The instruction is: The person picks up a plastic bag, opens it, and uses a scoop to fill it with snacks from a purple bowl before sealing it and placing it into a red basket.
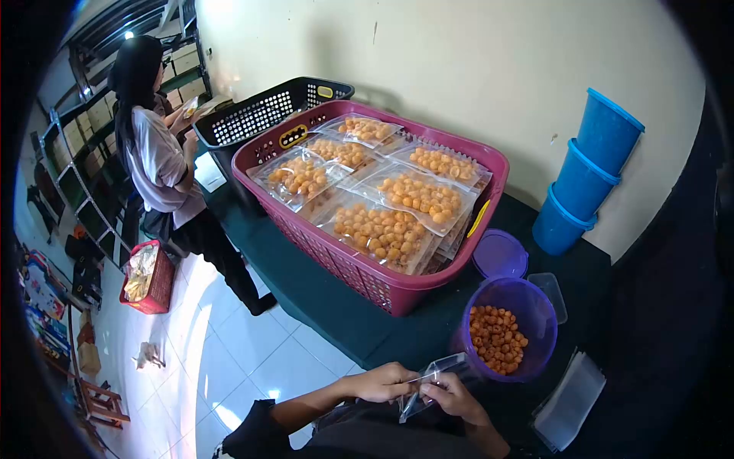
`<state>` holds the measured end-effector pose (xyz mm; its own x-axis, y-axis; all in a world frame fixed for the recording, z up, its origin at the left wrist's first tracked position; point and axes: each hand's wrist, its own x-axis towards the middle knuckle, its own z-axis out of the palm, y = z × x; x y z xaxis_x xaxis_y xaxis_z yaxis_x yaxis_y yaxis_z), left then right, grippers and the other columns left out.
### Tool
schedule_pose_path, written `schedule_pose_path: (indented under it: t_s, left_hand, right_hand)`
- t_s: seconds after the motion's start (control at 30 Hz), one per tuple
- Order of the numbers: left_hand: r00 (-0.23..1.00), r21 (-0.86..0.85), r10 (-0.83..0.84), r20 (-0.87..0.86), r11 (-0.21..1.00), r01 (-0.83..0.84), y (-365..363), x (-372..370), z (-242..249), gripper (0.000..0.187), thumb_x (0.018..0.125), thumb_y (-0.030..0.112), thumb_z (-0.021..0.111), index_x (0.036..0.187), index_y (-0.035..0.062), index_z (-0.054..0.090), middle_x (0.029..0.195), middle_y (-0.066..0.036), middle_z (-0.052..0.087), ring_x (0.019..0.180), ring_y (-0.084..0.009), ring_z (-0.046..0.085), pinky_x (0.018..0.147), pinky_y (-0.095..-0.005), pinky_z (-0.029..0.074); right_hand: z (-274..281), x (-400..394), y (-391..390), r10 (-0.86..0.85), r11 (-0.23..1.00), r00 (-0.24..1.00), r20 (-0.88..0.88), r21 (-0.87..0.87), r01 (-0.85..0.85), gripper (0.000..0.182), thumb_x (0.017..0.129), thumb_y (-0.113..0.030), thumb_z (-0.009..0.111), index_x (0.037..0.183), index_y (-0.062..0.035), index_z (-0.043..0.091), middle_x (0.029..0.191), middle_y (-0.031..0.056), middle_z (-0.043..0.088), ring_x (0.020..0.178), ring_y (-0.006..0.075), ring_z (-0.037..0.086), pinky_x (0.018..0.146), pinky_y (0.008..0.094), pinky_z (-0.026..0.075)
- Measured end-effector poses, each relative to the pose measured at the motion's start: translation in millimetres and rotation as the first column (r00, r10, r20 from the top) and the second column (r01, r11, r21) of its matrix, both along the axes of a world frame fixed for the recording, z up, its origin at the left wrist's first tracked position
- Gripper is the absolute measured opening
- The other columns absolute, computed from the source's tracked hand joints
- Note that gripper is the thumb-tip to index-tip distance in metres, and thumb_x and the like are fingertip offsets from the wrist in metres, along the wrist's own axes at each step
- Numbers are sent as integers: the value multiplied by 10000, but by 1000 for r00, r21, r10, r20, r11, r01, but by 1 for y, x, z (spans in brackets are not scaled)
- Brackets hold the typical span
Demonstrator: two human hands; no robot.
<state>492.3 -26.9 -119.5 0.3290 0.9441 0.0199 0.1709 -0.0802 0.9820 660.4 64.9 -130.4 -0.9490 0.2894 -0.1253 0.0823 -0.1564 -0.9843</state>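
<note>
Near the bottom centre, my left hand point(384, 383) and my right hand point(456, 398) both pinch a clear plastic bag point(430, 380) between them. No snacks show inside it. Just beyond my right hand stands a purple bucket point(541, 336) holding round orange snacks point(497, 337). To the right of my right hand lies a stack of flat clear bags point(569, 404). Ahead of my hands, a large maroon basket point(397, 281) holds several filled clear bags of the same snacks point(382, 232).
A purple lid point(501, 253) and a clear lid point(549, 297) lie behind the bucket. Blue containers point(585, 176) lean in a stack by the wall. Beside a black basket point(252, 118), a person point(164, 145) stands holding a packet. A red basket point(157, 287) is on the floor.
</note>
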Motion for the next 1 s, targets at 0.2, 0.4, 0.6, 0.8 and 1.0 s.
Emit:
schedule_pose_path:
  t_s: [0.2,0.4,0.6,0.8,1.0]
  left_hand:
    - [973,-60,-79,218,994,94,9,0,30,250,829,201,403,879,-4,537,547,-60,480,435,-155,461,431,-276,374]
    - [877,170,179,-446,979,-113,4,10,17,258,822,250,404,823,21,522,611,-185,523,556,-345,516,527,-433,406]
    - [693,37,193,-695,972,-234,6,17,-33,305,818,289,376,773,23,519,672,-209,563,635,-378,551,577,-475,436]
    - [645,-48,107,-756,975,-218,-1,20,-67,297,817,300,377,785,48,531,657,-201,565,618,-382,556,560,-476,441]
    - [599,-107,85,-796,955,-277,-2,9,-67,327,798,329,398,756,42,548,709,-206,572,692,-377,561,610,-461,445]
  right_hand:
    - [22,4,13,43,987,989,-141,-145,-63,95,828,-116,465,836,-36,515,727,10,518,640,67,474,567,216,389]
    - [32,-10,16,-47,882,999,-18,468,50,140,748,-108,518,688,19,514,494,114,456,451,100,416,435,285,350]
    - [-37,-21,13,-118,811,984,131,585,19,170,710,-157,516,728,10,541,584,193,513,505,311,493,493,353,400]
    - [-60,-21,6,-108,770,955,276,631,-95,206,696,-199,494,723,-10,571,654,192,555,639,347,558,588,416,436]
    - [-82,-24,1,-195,706,903,384,694,-143,214,707,-226,501,687,-25,574,671,192,561,654,349,562,599,404,443]
